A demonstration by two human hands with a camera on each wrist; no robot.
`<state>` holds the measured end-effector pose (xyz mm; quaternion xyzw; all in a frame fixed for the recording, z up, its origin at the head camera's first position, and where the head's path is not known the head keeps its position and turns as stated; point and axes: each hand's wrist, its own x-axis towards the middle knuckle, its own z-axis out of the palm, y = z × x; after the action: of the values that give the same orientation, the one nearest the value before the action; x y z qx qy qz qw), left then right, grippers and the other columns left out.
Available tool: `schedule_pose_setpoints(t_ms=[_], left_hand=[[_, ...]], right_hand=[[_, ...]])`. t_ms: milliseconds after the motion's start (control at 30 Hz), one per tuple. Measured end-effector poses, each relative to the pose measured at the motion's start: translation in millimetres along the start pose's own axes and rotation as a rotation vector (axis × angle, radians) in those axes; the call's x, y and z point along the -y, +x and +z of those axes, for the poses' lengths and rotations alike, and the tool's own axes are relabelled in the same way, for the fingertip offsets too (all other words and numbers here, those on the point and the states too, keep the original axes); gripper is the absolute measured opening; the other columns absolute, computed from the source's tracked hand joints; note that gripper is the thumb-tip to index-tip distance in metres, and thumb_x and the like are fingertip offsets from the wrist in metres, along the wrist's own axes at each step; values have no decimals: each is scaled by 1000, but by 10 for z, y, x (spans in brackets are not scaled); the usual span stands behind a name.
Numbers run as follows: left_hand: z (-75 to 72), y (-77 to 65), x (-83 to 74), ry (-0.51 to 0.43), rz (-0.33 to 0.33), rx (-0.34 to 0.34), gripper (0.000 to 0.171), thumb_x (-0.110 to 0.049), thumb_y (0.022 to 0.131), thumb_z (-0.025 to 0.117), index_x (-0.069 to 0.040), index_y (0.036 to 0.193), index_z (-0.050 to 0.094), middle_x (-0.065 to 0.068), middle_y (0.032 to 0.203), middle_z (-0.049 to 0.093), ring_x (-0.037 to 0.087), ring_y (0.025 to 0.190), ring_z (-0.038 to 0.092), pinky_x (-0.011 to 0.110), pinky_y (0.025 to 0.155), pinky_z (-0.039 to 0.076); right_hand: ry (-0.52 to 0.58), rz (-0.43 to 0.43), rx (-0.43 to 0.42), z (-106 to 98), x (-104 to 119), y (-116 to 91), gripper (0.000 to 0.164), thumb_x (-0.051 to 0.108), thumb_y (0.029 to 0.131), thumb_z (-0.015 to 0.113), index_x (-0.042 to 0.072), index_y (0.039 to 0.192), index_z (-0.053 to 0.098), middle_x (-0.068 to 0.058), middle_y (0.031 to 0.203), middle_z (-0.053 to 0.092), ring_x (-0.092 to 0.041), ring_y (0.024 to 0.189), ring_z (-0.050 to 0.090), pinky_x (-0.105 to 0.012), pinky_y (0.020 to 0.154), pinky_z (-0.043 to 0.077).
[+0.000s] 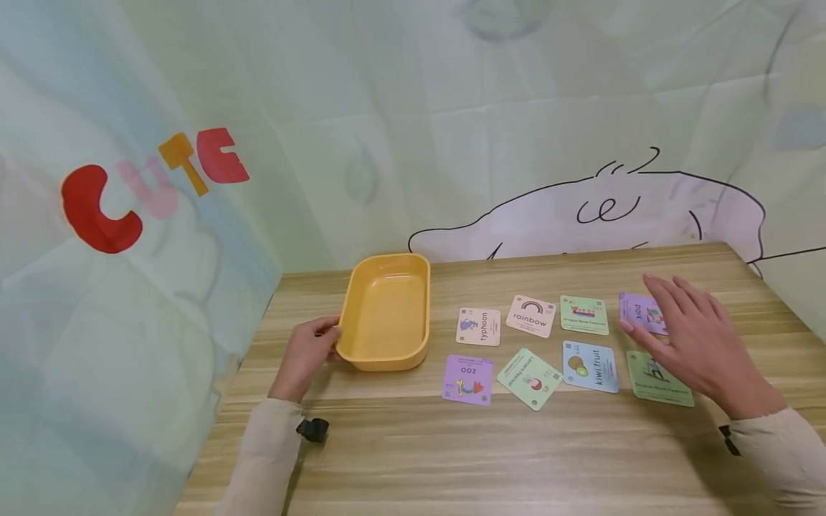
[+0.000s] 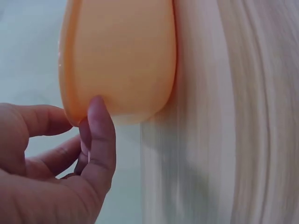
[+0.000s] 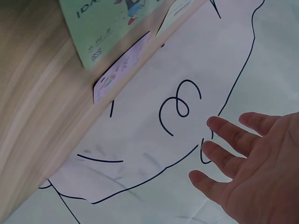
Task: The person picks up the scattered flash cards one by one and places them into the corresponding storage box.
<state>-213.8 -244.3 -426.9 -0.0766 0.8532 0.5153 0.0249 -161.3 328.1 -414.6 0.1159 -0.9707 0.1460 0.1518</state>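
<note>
A yellow plastic tray point(image 1: 387, 315) with rounded corners stands on the table. My left hand point(image 1: 306, 357) pinches its near left rim between thumb and fingers, seen closer in the left wrist view. To the right, picture cards lie in two loose rows. Over the right end of these rows hovers my right hand point(image 1: 706, 347), fingers straight and holding nothing. It partly covers a purple card point(image 1: 635, 308) and overlaps a green card point(image 1: 654, 383). Nearby are the kiwi fruit card point(image 1: 590, 367) and another green card point(image 1: 584, 315).
Closer to the tray lie the typhoon card point(image 1: 478, 327), rainbow card point(image 1: 531, 316), zoo card point(image 1: 467, 380) and a tilted green card point(image 1: 530, 380). A printed cloth point(image 1: 516, 143) hangs behind and left of the wooden table point(image 1: 490, 466).
</note>
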Motion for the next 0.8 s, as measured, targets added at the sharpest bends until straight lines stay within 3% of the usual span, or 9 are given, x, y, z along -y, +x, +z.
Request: schedule_pose_setpoints(t_ms=[133,433,800], left_hand=[[-3,20,-16,-74,-44,-1,38,-14,104,55,3,138,58,22,128,61,15,87,65,33,76,61],[-48,8,-23,-222,-133,13,39,-12,102,60,5,138,56,12,116,60,11,87,63,24,69,59],[-64,33,-39,-248,-166,45,41,-13,102,61,4,139,55,10,116,60,10,85,64,25,68,60]], right_hand=[[-5,9,-4,12,-42,-34,86,51,97,61,6,160,24,-27,155,36,-49,146,24,-67,119,10],[-12,17,0,19,-97,-71,85,51,98,60,5,160,25,-27,154,38,-50,145,25,-69,117,13],[-43,37,37,30,-162,-114,84,52,98,59,5,159,27,-30,152,39,-52,143,26,-72,112,17]])
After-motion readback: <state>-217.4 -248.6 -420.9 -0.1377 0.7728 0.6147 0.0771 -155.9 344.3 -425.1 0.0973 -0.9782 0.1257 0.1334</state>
